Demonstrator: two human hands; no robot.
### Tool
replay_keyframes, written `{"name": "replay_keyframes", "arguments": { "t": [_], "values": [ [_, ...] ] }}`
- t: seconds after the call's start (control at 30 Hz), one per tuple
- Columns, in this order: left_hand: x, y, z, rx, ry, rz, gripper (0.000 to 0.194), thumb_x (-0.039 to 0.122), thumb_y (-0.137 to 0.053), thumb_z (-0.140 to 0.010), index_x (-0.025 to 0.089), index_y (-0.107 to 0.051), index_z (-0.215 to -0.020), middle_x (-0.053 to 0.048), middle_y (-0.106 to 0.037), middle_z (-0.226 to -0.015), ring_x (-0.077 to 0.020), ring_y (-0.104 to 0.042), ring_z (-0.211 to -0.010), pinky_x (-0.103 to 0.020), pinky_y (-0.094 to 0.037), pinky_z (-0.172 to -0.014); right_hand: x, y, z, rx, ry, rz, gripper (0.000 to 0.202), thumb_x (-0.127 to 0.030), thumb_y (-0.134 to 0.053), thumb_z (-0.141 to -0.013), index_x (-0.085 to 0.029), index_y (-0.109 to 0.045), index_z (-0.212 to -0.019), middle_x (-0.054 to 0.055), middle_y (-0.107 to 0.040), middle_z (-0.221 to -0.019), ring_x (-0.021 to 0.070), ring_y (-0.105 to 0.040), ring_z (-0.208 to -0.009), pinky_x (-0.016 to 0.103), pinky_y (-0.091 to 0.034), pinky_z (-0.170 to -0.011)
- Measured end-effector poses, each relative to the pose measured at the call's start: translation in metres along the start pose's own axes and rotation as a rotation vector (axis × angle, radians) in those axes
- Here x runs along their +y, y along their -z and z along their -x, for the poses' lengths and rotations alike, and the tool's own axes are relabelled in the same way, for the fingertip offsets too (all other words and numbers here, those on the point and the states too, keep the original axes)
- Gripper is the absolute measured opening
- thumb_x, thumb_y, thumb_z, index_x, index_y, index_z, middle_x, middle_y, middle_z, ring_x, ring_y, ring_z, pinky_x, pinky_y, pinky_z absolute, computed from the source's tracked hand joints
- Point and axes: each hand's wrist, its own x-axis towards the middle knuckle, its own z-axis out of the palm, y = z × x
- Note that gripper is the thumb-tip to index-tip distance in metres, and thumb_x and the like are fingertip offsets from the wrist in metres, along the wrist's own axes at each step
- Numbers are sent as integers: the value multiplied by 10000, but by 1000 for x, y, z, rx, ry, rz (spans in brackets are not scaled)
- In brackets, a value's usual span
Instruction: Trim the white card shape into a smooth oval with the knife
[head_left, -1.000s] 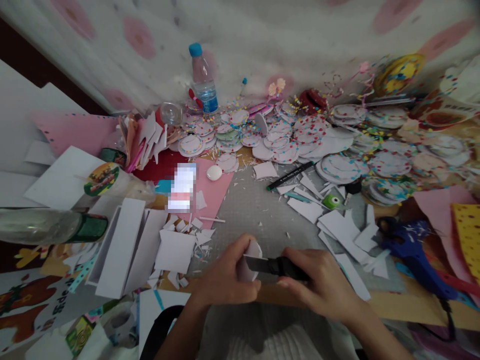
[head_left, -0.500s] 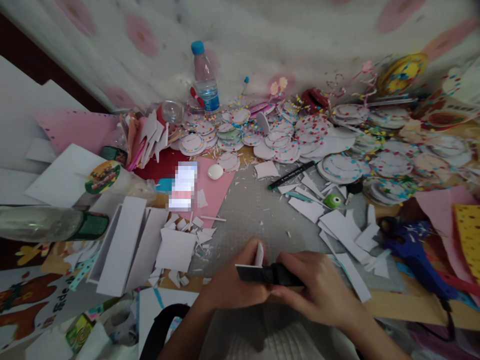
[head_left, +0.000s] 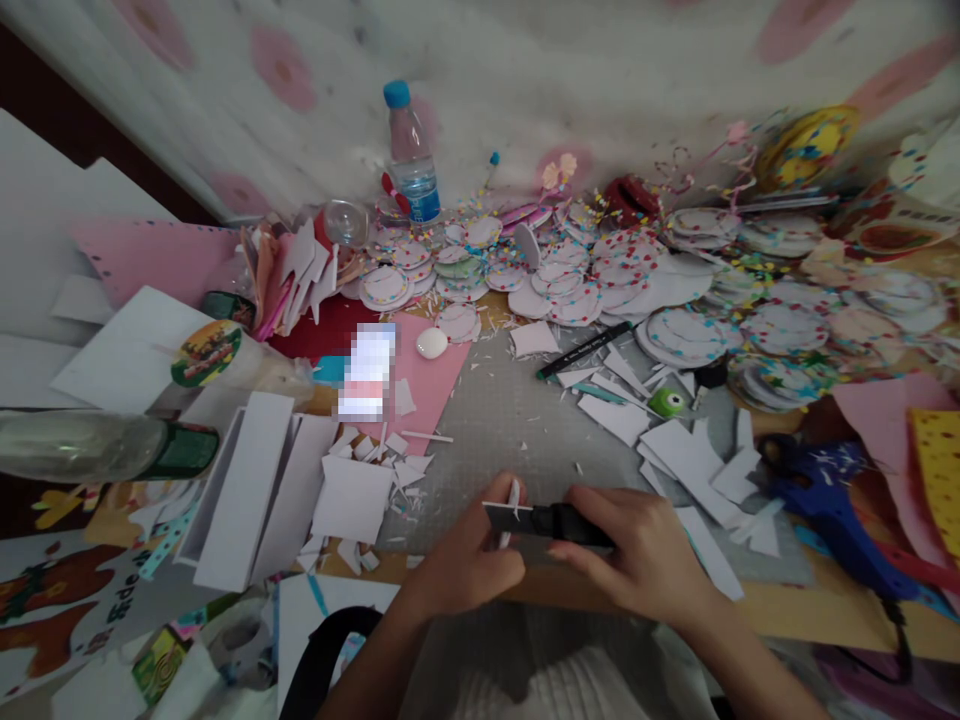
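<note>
Near the table's front edge my left hand [head_left: 478, 548] is closed on a small white piece [head_left: 514, 497], held upright between the fingers. My right hand [head_left: 637, 545] grips the black handle of a cutter [head_left: 574, 523]. Its wide flat blade points left and lies across the white piece. Beneath and beyond both hands is a grey cutting mat [head_left: 510, 420] strewn with thin white shavings. White offcuts [head_left: 690, 465] lie to the right on the mat, and a square white piece [head_left: 352, 498] is to the left.
Decorated white discs [head_left: 555, 280] line the back beside a water bottle [head_left: 412, 165]. A lit phone [head_left: 367, 370] and a white oval case [head_left: 431, 343] rest at centre left. White boxes [head_left: 247, 490] stand left; a blue glue gun [head_left: 840, 510] lies right.
The cutter and my right hand have moved slightly up and to the right. My left hand has shifted a little, and the blade now crosses the white piece higher up.
</note>
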Motion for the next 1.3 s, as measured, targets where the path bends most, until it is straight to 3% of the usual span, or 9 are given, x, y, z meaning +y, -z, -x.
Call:
{"name": "replay_keyframes", "arguments": {
  "t": [0.13, 0.27, 0.4, 0.53, 0.63, 0.8, 0.93, 1.1, 1.3],
  "values": [
    [-3, -2, 1, 34, -14, 53, 306, 69, -411, -553, 222, -328, -805, 31, -312, -748, -113, -307, -663, -241, -291, -597, 8, -1, 1, 41, -41, 29, 468, -606, -402, -900, -201, -527, -702, 11, -589, -530, 150, -567, -461, 237, -266, -461],
    [-5, -1, 3, 47, -126, 72, 364, 74, -407, -472, 222, -270, -775, 16, -290, -777, -123, -299, -687, -252, -300, -619, 19, 6, 3, 231, -320, 106, 470, -606, -368, -908, -207, -542, -732, -13, -536, -448, 154, -513, -376, 233, -262, -421],
    [3, 0, 0, 169, -117, -300, 357, 52, -450, -554, 226, -355, -850, 19, -367, -808, -135, -358, -703, -272, -338, -656, 13, 12, -2, 202, -349, -220, 394, -538, -421, -900, -210, -494, -695, -43, -455, -474, 123, -465, -422, 221, -295, -422],
    [7, -2, -8, 255, -241, -585, 599, 42, -520, -596, 235, -425, -1155, -55, -467, -1101, -232, -440, -1035, -380, -380, -911, -3, 0, -15, 97, -396, -624, 313, -478, -520, -840, -187, -530, -725, -21, -504, -611, 131, -482, -557, 227, -377, -490],
    [2, -4, -10, 278, -258, -686, 732, 9, -508, -615, 245, -368, -1294, -81, -467, -1198, -263, -403, -1153, -434, -350, -1003, -11, -14, -19, 58, -495, -808, 292, -462, -593, -779, -172, -570, -793, -20, -513, -642, 130, -471, -566, 243, -390, -513],
    [-9, -10, -8, 460, -221, -702, 773, 96, -594, -666, 205, -262, -1356, -122, -442, -1261, -286, -398, -1206, -469, -350, -1029, -15, -27, -18, 116, -705, -996, 346, -518, -606, -773, -183, -528, -816, -82, -364, -484, 86, -317, -409, 226, -248, -382],
    [-12, -20, -8, 564, -179, -705, 810, 279, -679, -683, 154, -243, -1354, -160, -448, -1257, -319, -424, -1195, -505, -356, -1018, -19, -29, -20, 142, -731, -1003, 368, -526, -640, -742, -178, -541, -808, -70, -385, -509, 85, -336, -422, 217, -259, -370],
    [-7, -22, -8, 506, -118, -569, 570, 276, -623, -739, 181, -362, -1237, -118, -511, -1188, -258, -525, -1101, -420, -446, -933, -20, -28, -18, 123, -719, -1083, 359, -522, -622, -760, -176, -559, -832, -72, -388, -515, 77, -322, -408, 208, -246, -360],
    [-14, -21, -11, 636, -161, -733, 820, 234, -617, -705, 136, -202, -1405, -173, -462, -1267, -322, -441, -1209, -477, -387, -986, -21, -30, -15, 187, -707, -1066, 335, -508, -629, -777, -184, -548, -759, -79, -378, -466, 74, -302, -386, 214, -233, -371]
  ]
}}
